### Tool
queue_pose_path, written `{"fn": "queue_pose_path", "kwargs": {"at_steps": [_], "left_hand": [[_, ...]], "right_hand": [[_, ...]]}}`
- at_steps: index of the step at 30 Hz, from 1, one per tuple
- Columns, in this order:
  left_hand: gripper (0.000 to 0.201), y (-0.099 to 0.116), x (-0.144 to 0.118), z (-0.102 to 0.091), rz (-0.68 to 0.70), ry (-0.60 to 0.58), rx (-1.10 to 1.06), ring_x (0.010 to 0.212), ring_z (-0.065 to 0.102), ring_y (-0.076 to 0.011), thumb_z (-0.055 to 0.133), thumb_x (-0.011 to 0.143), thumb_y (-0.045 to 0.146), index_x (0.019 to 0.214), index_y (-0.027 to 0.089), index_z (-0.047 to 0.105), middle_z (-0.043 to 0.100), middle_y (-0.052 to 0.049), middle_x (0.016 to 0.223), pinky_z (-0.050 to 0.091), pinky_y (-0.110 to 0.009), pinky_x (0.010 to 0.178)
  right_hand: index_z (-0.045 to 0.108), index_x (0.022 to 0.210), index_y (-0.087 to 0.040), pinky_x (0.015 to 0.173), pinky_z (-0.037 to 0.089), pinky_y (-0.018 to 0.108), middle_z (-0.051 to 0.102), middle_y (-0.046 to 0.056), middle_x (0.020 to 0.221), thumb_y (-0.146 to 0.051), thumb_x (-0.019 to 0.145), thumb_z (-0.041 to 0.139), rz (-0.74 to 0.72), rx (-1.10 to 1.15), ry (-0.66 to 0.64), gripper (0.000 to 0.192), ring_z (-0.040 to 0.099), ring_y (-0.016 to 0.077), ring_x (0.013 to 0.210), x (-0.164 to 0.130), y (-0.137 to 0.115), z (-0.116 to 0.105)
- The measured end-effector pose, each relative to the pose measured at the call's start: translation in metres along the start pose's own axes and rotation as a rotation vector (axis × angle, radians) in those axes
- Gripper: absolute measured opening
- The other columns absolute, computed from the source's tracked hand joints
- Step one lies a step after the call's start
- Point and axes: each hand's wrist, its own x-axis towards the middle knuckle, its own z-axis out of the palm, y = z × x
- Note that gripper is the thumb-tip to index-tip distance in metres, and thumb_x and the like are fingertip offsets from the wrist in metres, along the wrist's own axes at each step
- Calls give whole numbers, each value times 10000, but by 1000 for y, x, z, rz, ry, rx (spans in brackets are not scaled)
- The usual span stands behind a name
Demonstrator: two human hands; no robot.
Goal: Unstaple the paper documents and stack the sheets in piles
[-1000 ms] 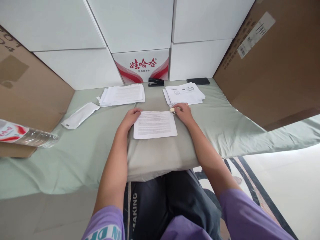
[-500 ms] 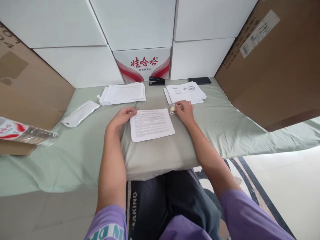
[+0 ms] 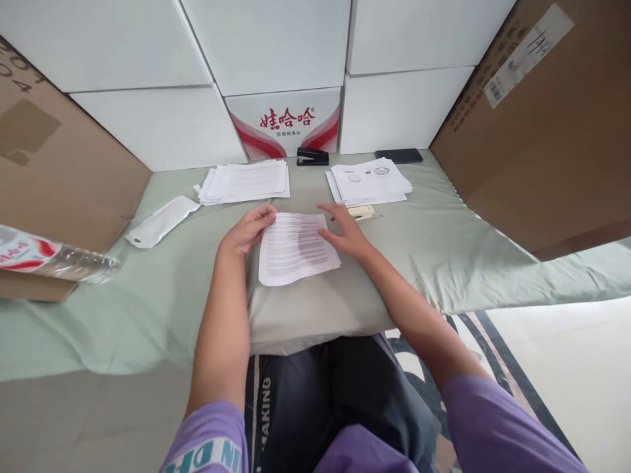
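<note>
two hands (image 3: 245, 231) (image 3: 345, 233) partly cover printed sheet (image 3: 296, 248).

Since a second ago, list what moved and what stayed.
The right hand let go of the small beige object and slid left onto the printed sheet, which turned slightly. The left hand stays at the sheet's left edge. The paper stacks and stapler are unmoved.
</note>
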Motion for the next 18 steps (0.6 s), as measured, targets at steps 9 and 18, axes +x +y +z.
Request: {"fn": "queue_pose_path", "kwargs": {"at_steps": [9, 18], "left_hand": [[521, 3, -5, 4, 411, 157, -295, 718, 623, -171, 757, 738, 602, 607, 209, 441, 588, -24, 751, 548, -319, 685], [394, 4, -1, 8, 342, 27, -358, 731, 639, -161, 776, 763, 473, 670, 205, 502, 638, -17, 828, 549, -305, 684]], "right_hand": [[259, 1591, -346, 1180, 377, 550, 398, 99, 1609, -545, 716, 815, 438, 673, -31, 1056, 390, 308, 1483, 5, 3, 21], [742, 1084, -220, 999, 542, 461, 757, 83, 1124, -536, 701, 824, 469, 866, -159, 503, 698, 260, 1056, 6, -7, 24]]}}
